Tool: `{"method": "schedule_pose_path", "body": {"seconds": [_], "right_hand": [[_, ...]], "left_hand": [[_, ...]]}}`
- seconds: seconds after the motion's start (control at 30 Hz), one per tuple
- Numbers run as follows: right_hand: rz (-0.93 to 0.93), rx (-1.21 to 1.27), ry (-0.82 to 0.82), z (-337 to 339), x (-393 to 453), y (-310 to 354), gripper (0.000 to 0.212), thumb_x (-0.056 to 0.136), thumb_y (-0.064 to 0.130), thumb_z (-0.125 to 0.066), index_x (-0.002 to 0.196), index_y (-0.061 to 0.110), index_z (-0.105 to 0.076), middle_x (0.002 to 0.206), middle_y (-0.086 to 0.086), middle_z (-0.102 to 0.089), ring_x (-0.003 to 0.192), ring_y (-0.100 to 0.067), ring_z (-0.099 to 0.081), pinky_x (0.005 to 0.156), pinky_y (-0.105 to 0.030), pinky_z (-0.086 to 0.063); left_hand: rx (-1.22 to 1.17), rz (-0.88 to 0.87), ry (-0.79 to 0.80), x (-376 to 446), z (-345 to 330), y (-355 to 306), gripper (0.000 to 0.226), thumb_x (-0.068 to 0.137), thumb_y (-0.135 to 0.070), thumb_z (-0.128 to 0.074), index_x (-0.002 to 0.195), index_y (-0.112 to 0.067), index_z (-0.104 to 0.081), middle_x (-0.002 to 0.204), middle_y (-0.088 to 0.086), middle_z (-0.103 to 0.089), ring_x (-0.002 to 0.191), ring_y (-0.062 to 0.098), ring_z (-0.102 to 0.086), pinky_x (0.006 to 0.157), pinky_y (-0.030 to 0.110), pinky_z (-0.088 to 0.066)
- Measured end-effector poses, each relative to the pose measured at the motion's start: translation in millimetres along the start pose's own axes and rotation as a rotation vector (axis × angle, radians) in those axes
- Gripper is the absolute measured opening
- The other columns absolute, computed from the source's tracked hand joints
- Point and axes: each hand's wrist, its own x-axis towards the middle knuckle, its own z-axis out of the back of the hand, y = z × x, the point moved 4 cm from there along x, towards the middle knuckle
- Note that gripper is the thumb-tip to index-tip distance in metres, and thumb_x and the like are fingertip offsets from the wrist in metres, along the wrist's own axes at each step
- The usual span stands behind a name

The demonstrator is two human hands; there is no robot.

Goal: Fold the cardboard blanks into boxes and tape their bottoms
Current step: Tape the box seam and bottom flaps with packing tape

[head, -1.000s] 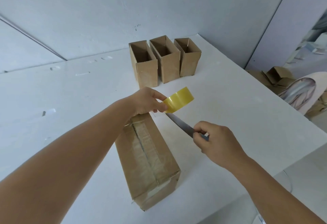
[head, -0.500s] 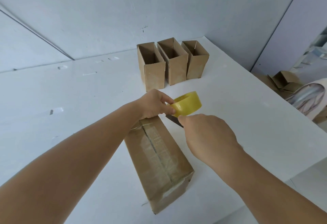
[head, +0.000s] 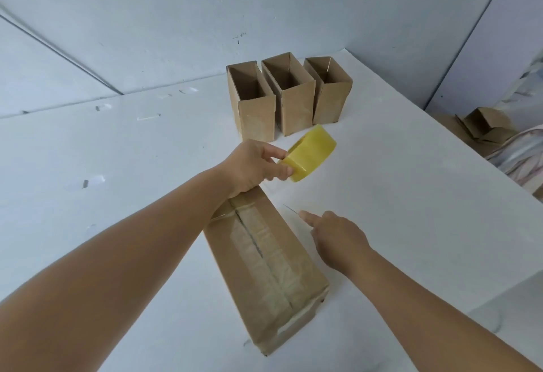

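Observation:
A cardboard box [head: 264, 263] lies upside down on the white table [head: 396, 224], a strip of clear tape running along its bottom seam. Above the box's far end, my left hand [head: 252, 166] grips a yellow tape roll [head: 308, 157], held clear of the box. My right hand [head: 335, 233] is just right of the box, low over the table, closed around a knife [head: 290, 208]. Only the thin blade tip shows past my fingers.
Three folded boxes [head: 296, 98] stand upright and open-topped in a row at the back of the table, near the wall. The table's right edge runs diagonally; beyond it on the floor lie cardboard pieces [head: 484, 124] and a bag [head: 523, 160].
My right hand has pulled the knife back from the tape roll and down beside the box. My left hand has lifted the roll up and away from the box's end.

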Motion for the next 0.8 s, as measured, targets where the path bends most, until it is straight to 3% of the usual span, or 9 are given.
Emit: {"method": "schedule_pose_path", "body": {"seconds": [0.1,0.17,0.27,0.43,0.5,0.57,0.7,0.8], "right_hand": [[-0.026,0.087,-0.034,-2.9,4.2,2.5,0.053,0.099,0.037,-0.031,0.15,0.032,-0.016,0.125,-0.012,-0.051,0.11,-0.032,-0.05,0.091,-0.039,-0.044],[-0.07,0.427,-0.102,11.5,1.7,7.4,0.05,0.096,0.048,-0.038,0.142,0.027,-0.039,0.125,-0.003,-0.057,0.114,-0.027,-0.052,0.092,-0.036,-0.043],[-0.138,1.111,-0.056,28.8,-5.1,25.2,0.039,0.087,0.056,-0.05,0.104,0.023,-0.065,0.101,0.015,-0.066,0.099,-0.007,-0.06,0.08,-0.024,-0.043],[-0.201,1.455,0.041,29.4,4.2,52.8,0.059,0.056,0.069,-0.064,0.09,0.021,-0.069,0.095,0.009,-0.072,0.101,-0.013,-0.064,0.092,-0.034,-0.043],[-0.266,1.601,0.043,29.1,8.2,57.8,0.053,0.051,0.061,-0.071,0.083,0.018,-0.07,0.09,0.005,-0.073,0.1,-0.017,-0.066,0.095,-0.038,-0.044],[-0.301,1.698,0.061,26.6,11.1,60.2,0.034,0.067,0.044,-0.075,0.079,0.013,-0.071,0.088,0.001,-0.074,0.099,-0.018,-0.067,0.096,-0.041,-0.047],[-0.36,1.747,0.089,27.7,8.0,63.6,0.024,0.084,0.023,-0.067,0.086,-0.001,-0.069,0.078,-0.008,-0.069,0.075,-0.019,-0.064,0.065,-0.029,-0.047],[-0.399,1.702,0.097,29.3,3.2,67.2,0.018,0.084,0.019,-0.066,0.081,0.003,-0.06,0.072,-0.012,-0.053,0.064,-0.022,-0.049,0.051,-0.024,-0.04]], "left_hand": [[0.006,0.012,0.002,-0.2,-1.1,-0.1,0.028,0.079,-0.024,-0.077,0.106,-0.02,-0.072,0.065,-0.01,-0.068,0.069,0.008,-0.053,0.071,0.021,-0.044],[0.005,0.015,-0.003,-0.7,-1.1,0.0,0.027,0.079,-0.024,-0.077,0.105,-0.02,-0.072,0.066,-0.009,-0.069,0.069,0.009,-0.054,0.071,0.021,-0.044],[0.002,0.019,-0.003,-1.9,-1.5,-1.3,0.027,0.079,-0.022,-0.077,0.105,-0.019,-0.071,0.069,-0.006,-0.07,0.068,0.007,-0.055,0.068,0.02,-0.045],[0.0,0.03,-0.02,-1.6,-1.7,-1.0,0.028,0.077,-0.022,-0.078,0.105,-0.018,-0.072,0.089,0.009,-0.073,0.093,0.029,-0.067,0.09,0.036,-0.053],[-0.021,0.035,-0.026,-1.7,-1.6,-0.2,0.029,0.077,-0.022,-0.079,0.105,-0.017,-0.072,0.087,0.008,-0.074,0.093,0.028,-0.068,0.088,0.034,-0.053],[-0.04,0.037,-0.025,-1.7,-1.6,0.5,0.029,0.077,-0.021,-0.078,0.106,-0.017,-0.072,0.083,0.006,-0.074,0.085,0.023,-0.068,0.082,0.029,-0.052],[-0.072,0.031,-0.041,-1.2,-0.8,4.0,0.031,0.077,-0.022,-0.079,0.107,-0.017,-0.073,0.076,0.0,-0.073,0.075,0.014,-0.061,0.079,0.028,-0.049],[-0.202,0.007,-0.162,-0.5,5.1,6.0,0.024,0.079,-0.019,-0.076,0.104,-0.017,-0.073,0.074,-0.002,-0.07,0.065,0.005,-0.056,0.069,0.019,-0.046]]}}
